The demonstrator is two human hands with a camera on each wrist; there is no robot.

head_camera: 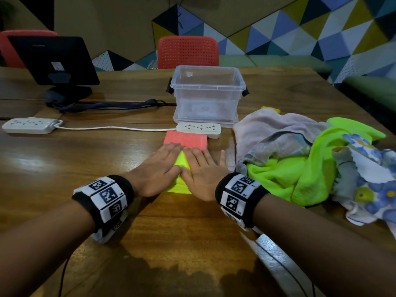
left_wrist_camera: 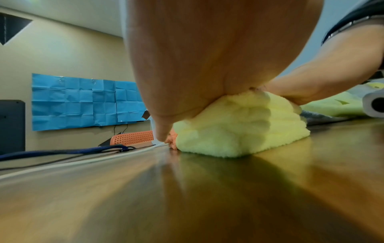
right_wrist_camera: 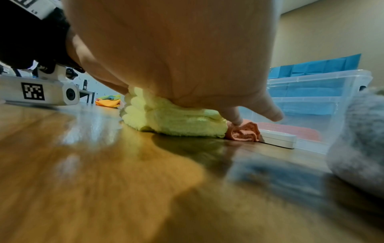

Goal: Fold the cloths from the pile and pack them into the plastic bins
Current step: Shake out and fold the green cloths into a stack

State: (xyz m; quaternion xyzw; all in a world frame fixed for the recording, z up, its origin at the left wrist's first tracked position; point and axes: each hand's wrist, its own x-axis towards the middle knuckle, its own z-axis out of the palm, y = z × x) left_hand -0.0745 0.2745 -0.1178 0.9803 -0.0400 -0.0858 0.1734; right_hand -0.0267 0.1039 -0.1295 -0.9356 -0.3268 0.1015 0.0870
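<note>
**Q:** Entry, hands first. What is the grip doing?

**A:** Both palms flat, fingers straight and lying together, nothing pinched. My left hand (head_camera: 159,168) and right hand (head_camera: 201,174) sit side by side, thumbs touching, pressing down on the folded yellow cloth (head_camera: 181,161). From the wrist views the cloth (left_wrist_camera: 239,128) is a thick stack of layers, squashed under my palms against the table (head_camera: 171,232).

**Q:** Which step is that?

**A:** My judgement: flattening the last fold of this cloth, before packing.

**Q:** Just past your fingertips?

**A:** A folded pink cloth (head_camera: 186,139), its near edge touching the yellow one. My fingertips reach onto it. Beyond it, touching its far edge, a white power strip (head_camera: 200,127) lies across the path.

**Q:** And further out?

**A:** The clear plastic bin (head_camera: 206,94), open-topped, straight ahead of my hands, behind the strip. I see no cloth inside it. To the right of my right hand, just beside it, is the pile (head_camera: 310,159): grey, green and floral pieces, unfolded.

**Q:** Next move calls for what?

**A:** I would say: slide fingers under the yellow stack, thumbs on top, so the layers stay together, then lift clear over the pink cloth and the strip and lower it flat into the bin. The pink one needs the same. The thick stack may spring open if gripped at one edge only.
</note>
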